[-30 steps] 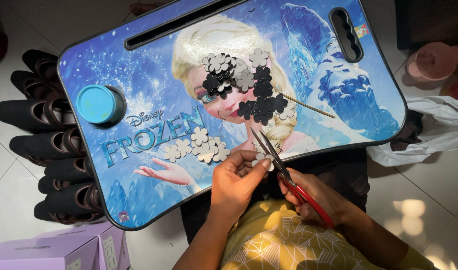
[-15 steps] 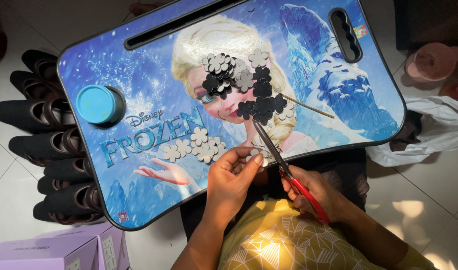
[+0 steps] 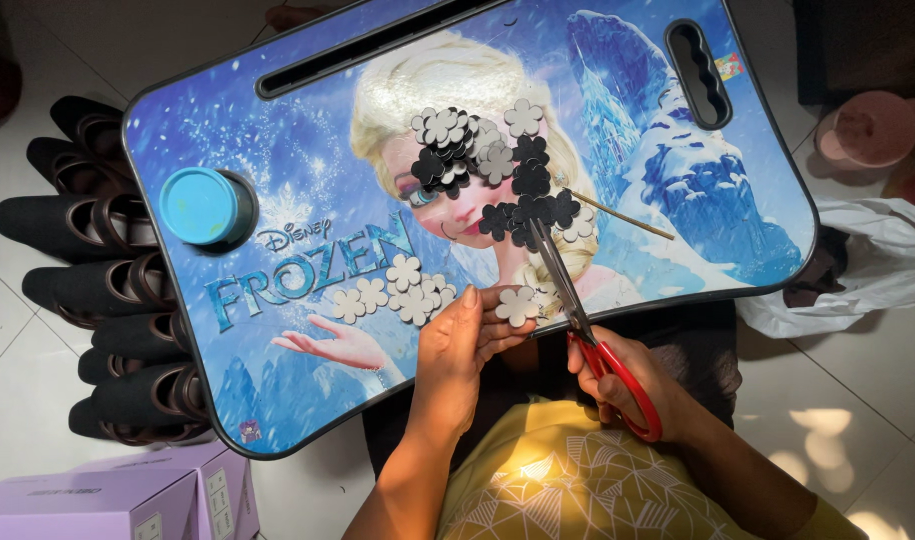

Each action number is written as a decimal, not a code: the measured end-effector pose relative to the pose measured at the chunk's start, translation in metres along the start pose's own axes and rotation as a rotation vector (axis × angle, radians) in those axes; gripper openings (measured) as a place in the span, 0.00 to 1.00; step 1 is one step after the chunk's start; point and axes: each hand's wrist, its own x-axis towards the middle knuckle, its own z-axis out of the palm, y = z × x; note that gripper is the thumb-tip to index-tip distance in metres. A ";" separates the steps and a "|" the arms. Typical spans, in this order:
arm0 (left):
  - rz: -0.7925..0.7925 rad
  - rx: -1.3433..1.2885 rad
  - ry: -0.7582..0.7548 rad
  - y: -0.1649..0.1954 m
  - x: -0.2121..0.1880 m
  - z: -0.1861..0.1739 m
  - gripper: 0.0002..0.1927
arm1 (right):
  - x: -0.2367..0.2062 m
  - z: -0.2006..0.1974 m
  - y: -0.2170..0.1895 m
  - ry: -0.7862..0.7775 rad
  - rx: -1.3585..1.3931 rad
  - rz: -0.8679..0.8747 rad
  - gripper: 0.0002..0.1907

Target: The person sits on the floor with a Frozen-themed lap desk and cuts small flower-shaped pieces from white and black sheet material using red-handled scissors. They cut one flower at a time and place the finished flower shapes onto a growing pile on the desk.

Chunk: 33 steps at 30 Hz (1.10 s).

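The left hand [image 3: 458,345] now holds a little pale flower cut-out [image 3: 519,306] up by its fingertips, and the grip is pinched on it. A moment ago the scissors [image 3: 583,320] were biting at a bit of paper there; now the flower looks cut free. The right hand [image 3: 633,385] is wrapped around the red handles, and the blades are nearly together, pointing up over the worktop [image 3: 278,150].

The flower sits just over the near edge of the worktop, beside a small bunch of pale flowers [image 3: 393,295]. A heap of black and grey flowers [image 3: 488,165] lies near the middle, with a thin stick [image 3: 623,215] poking out to the right. A round blue cap [image 3: 203,205] sits by the left edge.

On the floor at the near left corner are light purple boxes [image 3: 108,500] with small white labels. Black rolls [image 3: 88,260] are stacked along the left.
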 end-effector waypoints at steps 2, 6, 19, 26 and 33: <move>0.034 0.063 0.000 -0.002 0.001 0.001 0.20 | 0.000 0.000 0.000 -0.002 -0.021 -0.002 0.46; 0.111 0.134 0.013 -0.002 -0.002 0.005 0.14 | 0.000 0.001 -0.002 -0.012 -0.032 -0.001 0.46; 0.290 0.556 0.071 0.015 -0.013 0.015 0.14 | -0.003 0.007 -0.015 -0.165 0.017 -0.027 0.49; 0.205 0.268 0.069 0.008 -0.011 0.019 0.24 | -0.003 0.008 -0.018 -0.204 -0.022 -0.055 0.47; 0.197 0.202 0.056 0.005 -0.011 0.019 0.24 | -0.003 0.013 -0.029 -0.198 -0.085 -0.098 0.47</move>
